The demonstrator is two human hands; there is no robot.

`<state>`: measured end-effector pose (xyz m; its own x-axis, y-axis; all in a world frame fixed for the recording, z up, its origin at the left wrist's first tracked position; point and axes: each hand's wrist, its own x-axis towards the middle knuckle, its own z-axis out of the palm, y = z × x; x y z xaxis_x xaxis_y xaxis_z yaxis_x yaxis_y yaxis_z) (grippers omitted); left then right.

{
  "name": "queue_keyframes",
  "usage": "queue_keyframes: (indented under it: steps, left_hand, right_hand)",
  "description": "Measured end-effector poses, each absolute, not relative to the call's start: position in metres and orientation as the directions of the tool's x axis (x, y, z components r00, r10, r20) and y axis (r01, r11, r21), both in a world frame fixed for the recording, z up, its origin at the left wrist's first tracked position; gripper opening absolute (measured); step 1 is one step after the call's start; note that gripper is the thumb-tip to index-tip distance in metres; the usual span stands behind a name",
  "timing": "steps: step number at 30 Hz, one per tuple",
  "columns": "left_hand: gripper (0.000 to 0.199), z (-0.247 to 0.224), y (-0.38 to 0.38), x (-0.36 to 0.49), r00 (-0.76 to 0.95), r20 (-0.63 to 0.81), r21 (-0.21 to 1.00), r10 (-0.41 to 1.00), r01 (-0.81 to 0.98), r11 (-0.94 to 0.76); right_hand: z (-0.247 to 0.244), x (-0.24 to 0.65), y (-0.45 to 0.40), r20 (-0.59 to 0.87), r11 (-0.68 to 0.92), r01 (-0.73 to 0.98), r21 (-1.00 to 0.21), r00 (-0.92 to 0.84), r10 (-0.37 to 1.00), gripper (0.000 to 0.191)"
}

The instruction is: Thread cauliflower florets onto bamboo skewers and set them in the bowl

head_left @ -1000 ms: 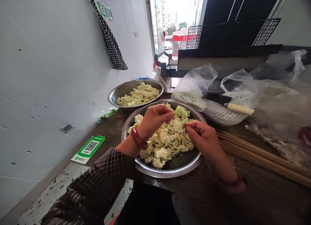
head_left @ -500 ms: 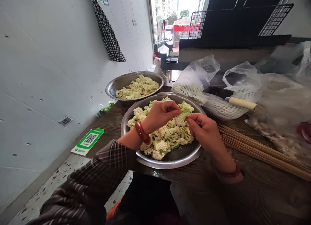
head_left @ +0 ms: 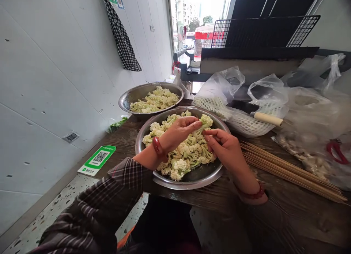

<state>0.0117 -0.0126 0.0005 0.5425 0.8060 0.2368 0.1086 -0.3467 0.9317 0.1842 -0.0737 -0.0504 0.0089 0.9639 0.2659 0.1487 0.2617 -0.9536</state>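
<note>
A wide metal basin [head_left: 189, 186] on the dark wooden table holds many cauliflower florets [head_left: 179, 169]. Over it, my left hand [head_left: 179, 131] pinches a pale green and white floret [head_left: 206, 121] between thumb and fingers. My right hand [head_left: 223, 146] is closed at the stem end of that floret, its fingertips pressed together; whether it grips the stem or something thin is too small to tell. Behind, to the left, a second metal basin [head_left: 124, 104] contains more florets, with thin skewers sticking out.
Bamboo skewers [head_left: 290, 171] lie in a bundle to the right. Beyond them are plastic bags [head_left: 309, 104], a wooden-handled tool [head_left: 267, 118] and red-handled scissors [head_left: 336, 152]. A green QR card [head_left: 98, 159] is at the left edge, beside the wall. Wire racks [head_left: 303, 30] stand behind.
The view has shifted slightly. My left hand has turned a little, with the floret's head now more upright, and my right hand has moved slightly left and stays close to the stem.
</note>
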Motion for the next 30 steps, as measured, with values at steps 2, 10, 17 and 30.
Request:
queue_keyframes:
  steps: [2,10,17,30]
  left_hand:
    - [0.038,0.0,-0.011,0.01,0.512,0.263,0.927,0.818,0.101,-0.362]
    - [0.045,0.0,-0.009,0.009,0.494,0.298,0.895,0.817,0.152,-0.418]
    - [0.049,0.003,-0.017,0.019,0.566,0.217,0.884,0.796,0.233,-0.406]
    - [0.007,-0.01,0.029,-0.011,0.525,0.195,0.767,0.828,0.445,-0.463]
  right_hand:
    - [-0.051,0.184,-0.074,0.272,0.268,0.175,-0.947,-0.004,0.962,0.034]
    - [-0.049,0.184,-0.078,0.382,0.349,0.304,-0.886,0.053,0.923,0.026]
    - [-0.045,0.184,-0.081,0.436,0.368,0.371,-0.853,0.118,0.892,0.02]
    - [-0.053,0.189,-0.066,0.258,0.291,-0.125,-0.949,0.231,0.938,0.026]
